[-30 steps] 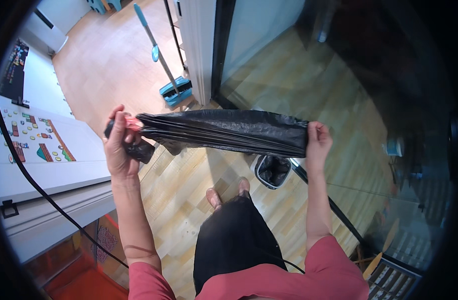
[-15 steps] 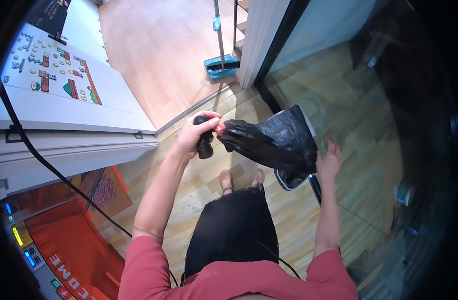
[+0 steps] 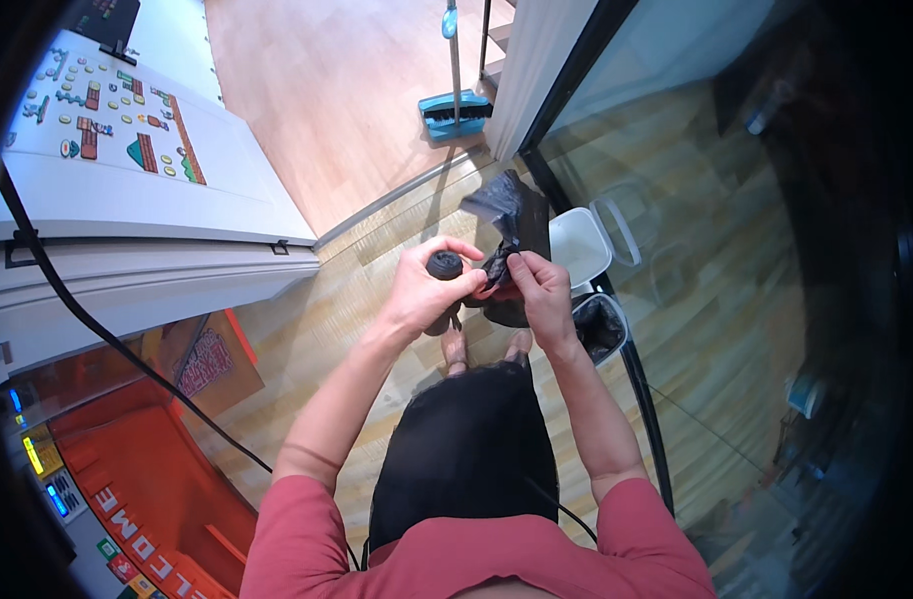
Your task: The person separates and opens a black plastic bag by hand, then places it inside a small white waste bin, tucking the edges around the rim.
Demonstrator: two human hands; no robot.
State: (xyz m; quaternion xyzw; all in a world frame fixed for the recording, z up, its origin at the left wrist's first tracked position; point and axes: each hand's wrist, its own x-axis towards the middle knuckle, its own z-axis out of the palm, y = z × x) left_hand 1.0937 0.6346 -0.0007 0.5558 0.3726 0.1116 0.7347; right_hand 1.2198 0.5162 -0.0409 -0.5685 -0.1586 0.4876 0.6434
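Note:
A roll of black bin bags (image 3: pixel 444 265) is wrapped in my left hand (image 3: pixel 432 295), in front of my body. Close beside it, my right hand (image 3: pixel 548 298) pinches gathered black plastic between thumb and fingers. The plastic belongs to a loose black bin bag (image 3: pixel 511 205) that bunches between both hands, its upper part fanning out beyond them and more hanging below. My left fingertips also touch the gathered part. Whether the bag is still joined to the roll cannot be seen.
To the right, along a glass panel, stand a white bin (image 3: pixel 578 250) and a smaller bin lined with black plastic (image 3: pixel 601 327). A blue broom and dustpan (image 3: pixel 455 115) stand beyond the doorway. At left are a white door (image 3: pixel 177 215) and an orange box (image 3: pixel 152 454).
My right hand has come left from the bag's far end to meet my left hand. The bag is now bunched up, and the white bin shows. My left hand has shifted right with the roll.

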